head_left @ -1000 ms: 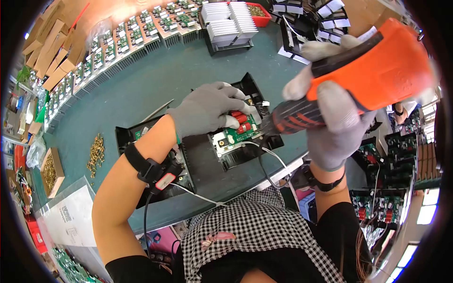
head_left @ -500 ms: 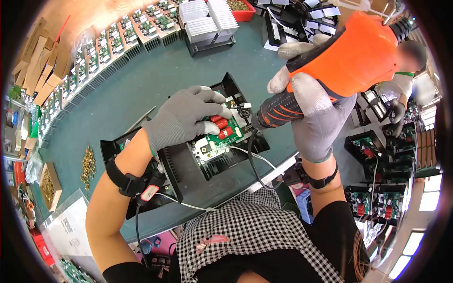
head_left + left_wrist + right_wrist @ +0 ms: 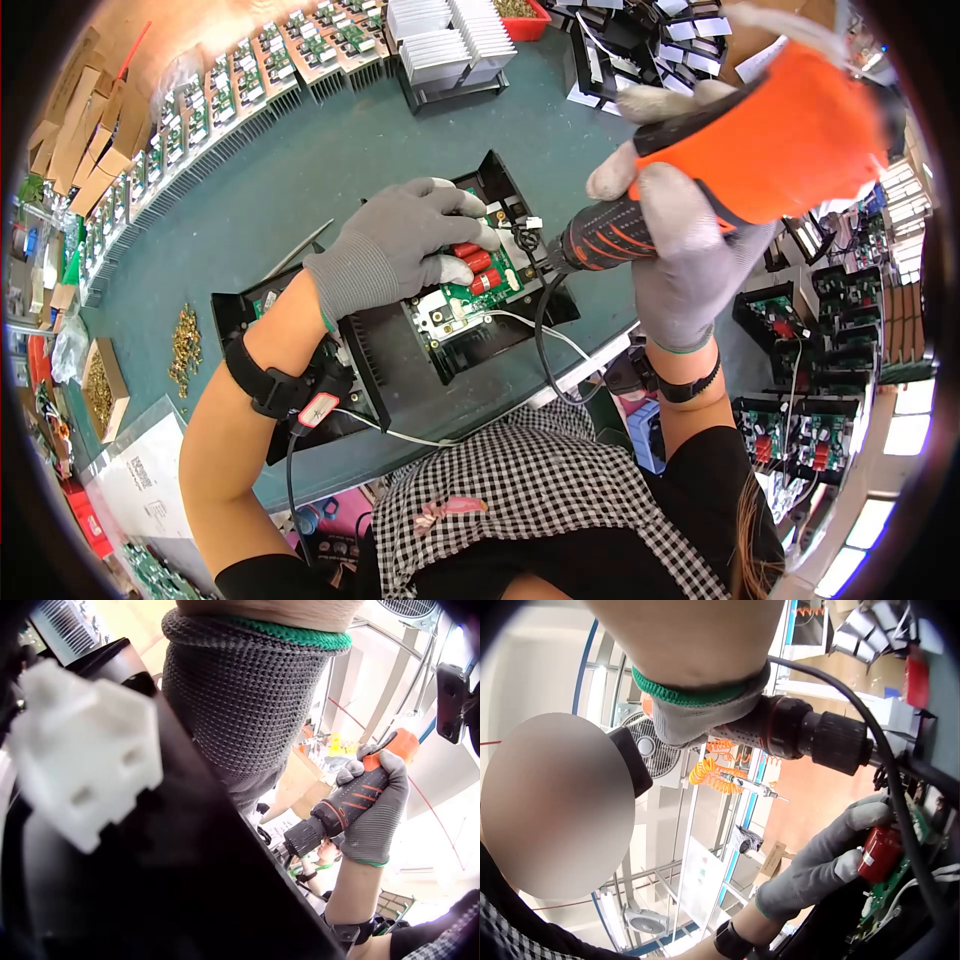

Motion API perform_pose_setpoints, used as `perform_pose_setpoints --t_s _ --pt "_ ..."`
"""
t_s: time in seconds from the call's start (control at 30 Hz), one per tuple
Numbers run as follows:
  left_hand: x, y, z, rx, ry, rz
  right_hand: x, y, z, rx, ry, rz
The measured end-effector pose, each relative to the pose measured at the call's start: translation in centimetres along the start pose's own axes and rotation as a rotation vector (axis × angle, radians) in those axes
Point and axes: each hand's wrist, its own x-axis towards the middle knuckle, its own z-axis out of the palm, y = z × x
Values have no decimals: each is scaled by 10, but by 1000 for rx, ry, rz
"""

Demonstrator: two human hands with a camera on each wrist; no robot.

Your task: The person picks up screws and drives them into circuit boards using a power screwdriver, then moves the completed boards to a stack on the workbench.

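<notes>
A gloved left hand point(image 3: 395, 245) spreads over a green circuit board point(image 3: 510, 283), its fingertips touching the red cylindrical parts point(image 3: 486, 281). The board sits in a black housing point(image 3: 490, 350). An orange and black power driver point(image 3: 765, 140) is gripped by the gloved right hand point(image 3: 700, 270), with its black chuck close to the housing's right side. In the right wrist view, the chuck point(image 3: 840, 742) is above the left hand point(image 3: 817, 862), beside a red part point(image 3: 881, 853). Where the driver's tip ends is hard to tell. The left wrist view shows a white connector point(image 3: 86, 754) very close.
A second black housing point(image 3: 232, 312) lies under the left forearm. Rows of boards on heatsinks point(image 3: 250, 90) line the back left. Loose brass screws point(image 3: 184, 350) lie at left, near a cardboard box of screws point(image 3: 104, 390). Silver heatsinks point(image 3: 440, 50) stand behind; a cable point(image 3: 545, 340) loops beside the housing.
The head view has shifted since the first frame. Over the last half second the driver's rear end has swung right, while the left hand has stayed on the board.
</notes>
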Motion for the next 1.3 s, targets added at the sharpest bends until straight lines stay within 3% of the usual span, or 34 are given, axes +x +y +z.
perform_pose_setpoints --t_s 0.13,0.33,0.5,0.73,0.9,1.0,1.1,1.17,1.3 --pt "0 0 0 -3 -3 -2 1 0 -2 -58 6 -117" --pt "-2 0 -1 5 7 4 0 1 3 -36 6 -52" --pt "-2 -2 0 19 5 -2 -1 6 -4 -126 -102 -169" --pt "-3 -1 1 15 19 2 -3 8 5 122 -25 46" --pt "-3 1 -2 3 24 7 9 0 12 24 -98 -100" --pt "-8 5 -13 -188 208 -128 22 -7 21 175 -76 -140" --pt "-21 2 -33 -60 216 -246 42 14 12 -73 -130 -403" --pt "-35 -1 -40 -42 188 -327 52 14 31 13 -84 -338" --pt "-56 -8 -34 0 79 -287 50 28 31 177 -27 -161"
